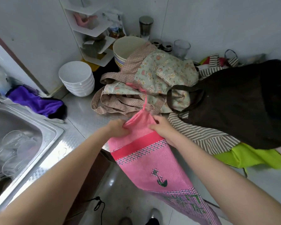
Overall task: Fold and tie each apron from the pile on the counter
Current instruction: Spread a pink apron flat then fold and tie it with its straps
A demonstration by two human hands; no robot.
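- Sink (44,130): steel basin at far left, holding clear glassware; not part of the task.
- Purple cloth (37,101): lies on the counter edge behind the sink.
- White bowls (76,78): a stack near the back wall, just left of the pile.
- Counter (81,122): steel top; the bare patch between sink and pile looks the likeliest spot to lay cloth flat.
- Left hand (118,129): fingers curled tight, gripping the left top corner of the pink apron.
- Pink apron (146,158): the item in hand. Its narrow top end is at the counter's front edge, the body hangs down over the edge toward the floor, and its pink strap (144,98) trails up onto the pile.
- Right hand (162,129): fingers closed on the right top corner of the same apron.
- Pile: floral apron (162,70) with dotted ties, striped apron (204,135), dark brown apron (243,103) and a lime-green cloth (250,156), overlapping, none folded.
- Step, as judged: one apron has been separated and is held by its top corners; folding has not begun.
- Next move, as judged: free the strap from the pile, lift the hanging body clear, and spread or halve it lengthwise with both corners kept level.
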